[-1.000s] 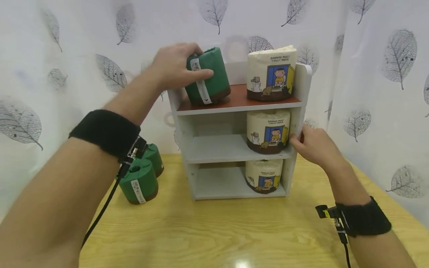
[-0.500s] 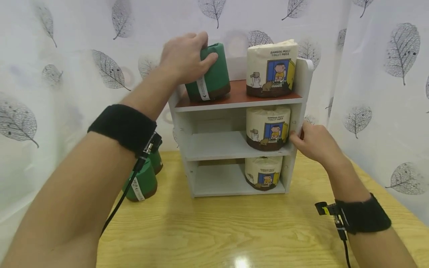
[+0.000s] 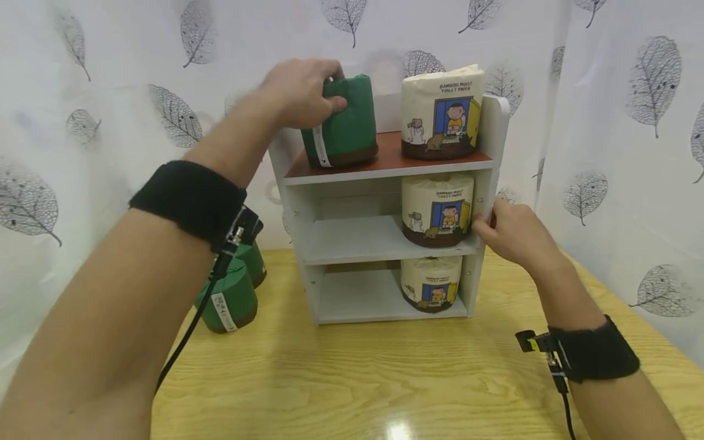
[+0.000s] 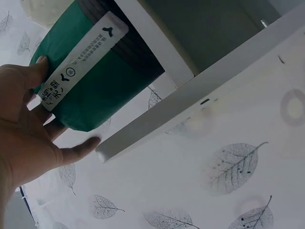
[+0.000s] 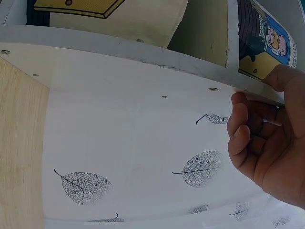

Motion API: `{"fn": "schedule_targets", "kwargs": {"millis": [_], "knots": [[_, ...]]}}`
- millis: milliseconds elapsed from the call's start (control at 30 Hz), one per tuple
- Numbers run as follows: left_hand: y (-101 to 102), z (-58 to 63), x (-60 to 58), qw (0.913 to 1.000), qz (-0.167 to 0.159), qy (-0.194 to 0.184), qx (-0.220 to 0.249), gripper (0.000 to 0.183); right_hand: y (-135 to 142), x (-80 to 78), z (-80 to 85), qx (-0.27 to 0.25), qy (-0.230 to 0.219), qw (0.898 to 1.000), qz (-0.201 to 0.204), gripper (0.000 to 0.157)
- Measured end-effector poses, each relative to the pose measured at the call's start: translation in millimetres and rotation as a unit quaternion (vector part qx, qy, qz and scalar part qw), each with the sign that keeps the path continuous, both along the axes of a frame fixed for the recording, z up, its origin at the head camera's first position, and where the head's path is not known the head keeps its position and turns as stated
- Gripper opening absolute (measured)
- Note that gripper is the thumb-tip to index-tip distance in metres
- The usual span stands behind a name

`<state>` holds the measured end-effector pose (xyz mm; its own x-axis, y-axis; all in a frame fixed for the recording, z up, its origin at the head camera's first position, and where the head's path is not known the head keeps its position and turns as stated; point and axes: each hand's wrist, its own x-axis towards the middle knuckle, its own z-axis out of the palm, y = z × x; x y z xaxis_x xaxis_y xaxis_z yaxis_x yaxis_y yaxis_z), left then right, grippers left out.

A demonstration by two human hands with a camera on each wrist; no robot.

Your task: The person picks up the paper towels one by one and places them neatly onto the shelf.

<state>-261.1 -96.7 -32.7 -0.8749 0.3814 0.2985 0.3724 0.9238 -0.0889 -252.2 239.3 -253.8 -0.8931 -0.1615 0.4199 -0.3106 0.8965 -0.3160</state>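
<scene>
A green-wrapped toilet roll (image 3: 348, 125) with a white label stands on the red top board at the left end of a small white shelf (image 3: 385, 250). My left hand (image 3: 305, 91) holds it near its upper left edge, thumb on the front and fingers behind. In the left wrist view, one finger of the left hand (image 4: 35, 121) stretches out to the tip of the shelf's side panel. At the right side, my right hand (image 3: 514, 238) grips the shelf's side panel; in the right wrist view, the thumb of the right hand (image 5: 271, 129) lies inside and the curled fingers outside.
Cream toilet rolls stand at the right on each level: top (image 3: 442, 116), middle (image 3: 437, 211) and bottom (image 3: 431, 284). Green rolls stand on the wooden table (image 3: 352, 379) left of the shelf, partly behind my left forearm: a front one (image 3: 233, 302) and one behind it (image 3: 253, 263). A leaf-print curtain (image 3: 126, 55) hangs behind.
The green roll has gone from tilted to more upright on the top board and turned, its label now further left. My left hand shifted along with it. The right hand kept its grip.
</scene>
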Motion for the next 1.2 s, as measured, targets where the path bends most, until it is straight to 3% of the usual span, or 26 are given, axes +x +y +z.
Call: {"fn": "schedule_targets", "kwargs": {"millis": [200, 367, 500, 600, 767, 1000, 1200], "knots": [[0.2, 0.2, 1.9, 0.9965, -0.041, -0.044, 0.058, 0.047, 1.0, 0.1, -1.7, -0.002, 0.002, 1.0, -0.003, 0.026], [-3.2, 4.4, -0.2, 0.9965, -0.063, -0.045, 0.032, 0.048, 1.2, 0.2, -1.8, -0.002, 0.003, 1.0, -0.003, 0.026], [-9.6, 4.7, -0.3, 0.9989, -0.047, 0.006, -0.003, 0.048, 1.7, -0.4, -1.1, 0.0, 0.006, 1.0, -0.002, 0.024], [-14.9, 0.6, 0.0, 0.9985, -0.04, 0.038, 0.0, 0.048, 1.5, -1.0, -0.8, 0.001, 0.004, 1.0, -0.002, 0.024], [-17.3, -7.6, -0.9, 0.9976, -0.045, 0.043, 0.031, 0.047, 0.4, -1.3, -1.1, -0.001, -0.002, 1.0, -0.001, 0.025], [-12.5, -9.5, 3.2, 0.9976, -0.004, 0.069, -0.009, 0.043, -0.3, -1.8, -1.3, 0.001, 0.005, 1.0, -0.002, 0.025], [4.5, -8.3, 2.9, 0.9923, 0.046, 0.088, -0.074, 0.076, -0.9, -1.8, -1.3, 0.003, 0.004, 1.0, -0.006, 0.026]]}}
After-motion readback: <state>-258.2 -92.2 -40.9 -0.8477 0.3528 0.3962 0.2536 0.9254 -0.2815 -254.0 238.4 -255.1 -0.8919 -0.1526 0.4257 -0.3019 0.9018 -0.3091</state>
